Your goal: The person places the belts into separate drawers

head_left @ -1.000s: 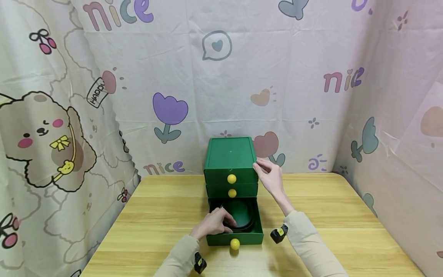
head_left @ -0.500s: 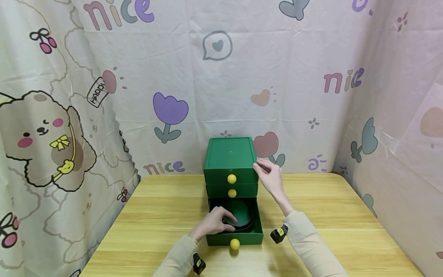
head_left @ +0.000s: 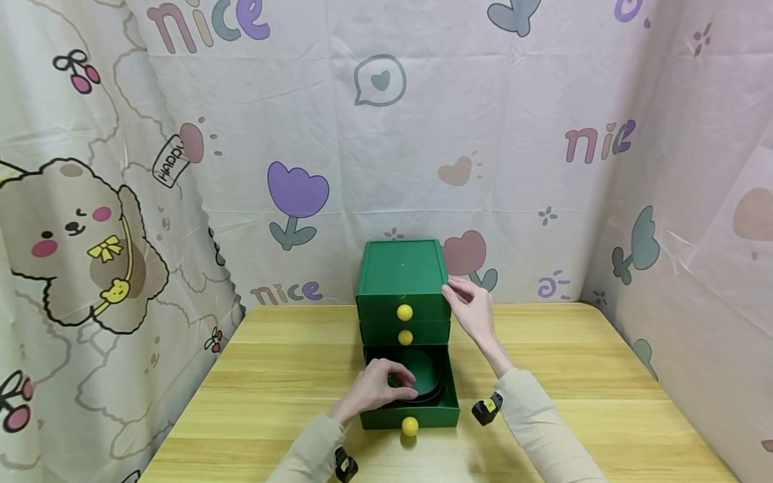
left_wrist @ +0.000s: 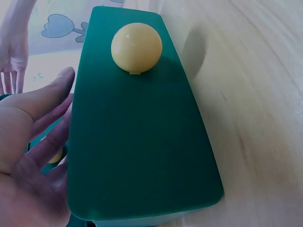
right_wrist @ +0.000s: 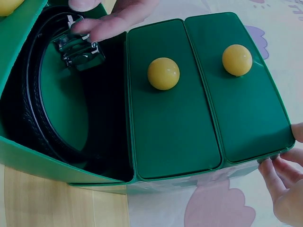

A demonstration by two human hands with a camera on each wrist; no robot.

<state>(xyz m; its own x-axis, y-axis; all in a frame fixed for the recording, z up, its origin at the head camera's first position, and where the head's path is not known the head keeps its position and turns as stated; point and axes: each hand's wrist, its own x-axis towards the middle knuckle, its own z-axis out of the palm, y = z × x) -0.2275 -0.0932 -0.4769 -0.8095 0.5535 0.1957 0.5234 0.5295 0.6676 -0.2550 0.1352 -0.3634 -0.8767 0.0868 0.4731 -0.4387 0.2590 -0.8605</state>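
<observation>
A green drawer cabinet [head_left: 403, 265] with round yellow knobs stands on the table, its bottom drawer [head_left: 380, 420] pulled out. Inside lies a coiled black belt [right_wrist: 34, 104], its metal buckle [right_wrist: 81, 54] on top of the coil. My left hand [head_left: 374, 389] hovers over the left part of the drawer, thumb and forefinger apart in a loose curve. In the right wrist view its fingertips are right above the buckle, gripping nothing. My right hand [head_left: 474, 314] touches the cabinet's upper right side with its fingertips, the fingers mostly straight.
The two upper drawers are closed; the middle one's front [right_wrist: 173, 123] shows in the right wrist view. The wooden table [head_left: 284, 376] extends around the cabinet. A printed curtain [head_left: 386, 154] hangs behind it and along both sides.
My left hand has shifted slightly up and right over the drawer, and its thumb has lifted off the belt area. The right hand has stayed at the cabinet's side.
</observation>
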